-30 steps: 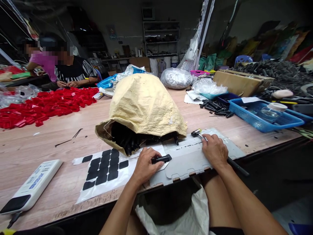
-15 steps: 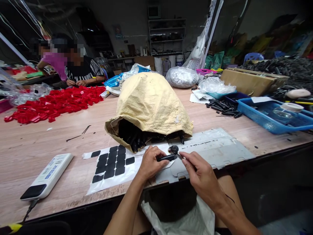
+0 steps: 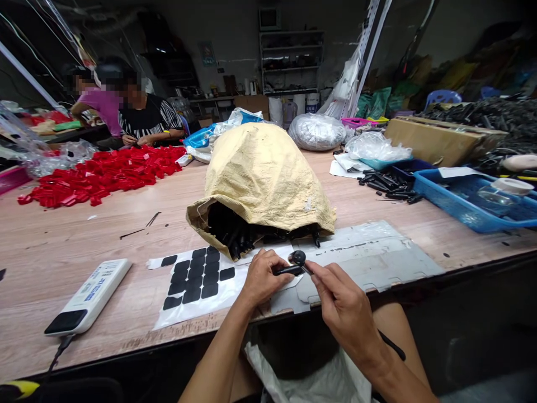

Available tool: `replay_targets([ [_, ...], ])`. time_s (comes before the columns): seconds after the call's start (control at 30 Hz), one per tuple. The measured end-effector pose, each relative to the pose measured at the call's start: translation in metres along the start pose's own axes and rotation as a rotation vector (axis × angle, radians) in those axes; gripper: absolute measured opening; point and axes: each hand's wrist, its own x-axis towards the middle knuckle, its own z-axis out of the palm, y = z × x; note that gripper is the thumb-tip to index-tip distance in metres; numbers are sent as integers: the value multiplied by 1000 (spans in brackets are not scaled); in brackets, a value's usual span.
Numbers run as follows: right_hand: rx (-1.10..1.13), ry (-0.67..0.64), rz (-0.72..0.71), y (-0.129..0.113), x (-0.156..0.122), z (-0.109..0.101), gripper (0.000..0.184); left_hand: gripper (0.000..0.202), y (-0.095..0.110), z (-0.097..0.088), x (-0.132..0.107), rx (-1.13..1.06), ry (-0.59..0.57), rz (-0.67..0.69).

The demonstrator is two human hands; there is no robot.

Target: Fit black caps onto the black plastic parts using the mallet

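Note:
Over the table's front edge, my left hand (image 3: 265,275) is closed around a black rod-shaped part (image 3: 288,270). My right hand (image 3: 342,294) pinches the thin stem of a black piece with a round, shiny head (image 3: 297,257). The round head sits right beside the rod's end; whether the two are joined I cannot tell. Just behind both hands lies a yellow woven sack (image 3: 268,173), its mouth facing me with many black parts (image 3: 239,240) inside. A white sheet of black rounded-square stickers (image 3: 195,280) lies left of my left hand.
A grey flattened board (image 3: 369,257) lies under my hands and to the right. At left are a white power bank-like device (image 3: 88,296) with a cable and a red heap of parts (image 3: 104,173). A blue tray (image 3: 470,210) stands at right. Two people (image 3: 142,120) sit far left.
The whole view has shifted slightly to the right, as my head turned a little left. Both hands keep their holds, with the round head still beside the rod.

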Motion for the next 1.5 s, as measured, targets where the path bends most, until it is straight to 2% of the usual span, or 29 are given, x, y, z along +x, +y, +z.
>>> replay_targets([
  [0.17, -63, -65, 56, 8, -3, -3, 36, 9, 2, 0, -1, -2, 17, -18],
  [0.27, -71, 23, 90, 21, 2, -14, 34, 9, 5, 0, -1, 2, 13, -31],
  [0.4, -256, 149, 177, 60, 23, -39, 32, 10, 7, -1, -1, 24, 11, -31],
  [0.5, -480, 153, 275, 98, 39, -50, 30, 9, 7, -1, -1, 33, 10, -26],
  [0.6, -640, 123, 312, 127, 48, -49, 29, 10, 6, -1, -2, 35, 9, -24],
  [0.67, -695, 138, 299, 137, 49, -44, 29, 10, 5, -1, -1, 40, 3, -22],
  [0.77, -719, 172, 281, 140, 47, -38, 28, 9, 4, -1, 0, 57, -13, -14],
  [0.87, -717, 169, 277, 138, 47, -38, 28, 10, 14, -3, -4, 92, -37, 25],
  [0.97, -732, 158, 272, 138, 46, -39, 28, 10, 39, -10, -24, 27, -142, 96],
  [1.03, -744, 152, 269, 138, 46, -39, 29, 9, 56, -12, -45, -63, -310, 101],
  [1.1, -754, 151, 266, 139, 46, -39, 28, 10, 64, -5, -68, -93, -486, 39],
  [1.17, -762, 155, 265, 139, 46, -38, 28, 12, 57, 12, -89, -20, -579, -65],
  [1.23, -763, 159, 266, 139, 46, -38, 28, 14, 40, 37, -103, 132, -613, -166],
  [1.3, -760, 159, 267, 139, 46, -38, 28, 21, 19, 62, -112, 278, -649, -243],
  [1.37, -757, 160, 266, 139, 46, -38, 28, 29, 7, 78, -114, 376, -699, -287],
  [1.43, -757, 164, 266, 139, 46, -38, 27, 35, 7, 80, -113, 392, -757, -277],
  [1.5, -760, 167, 265, 139, 46, -38, 27, 37, 19, 68, -107, 314, -780, -211],
])
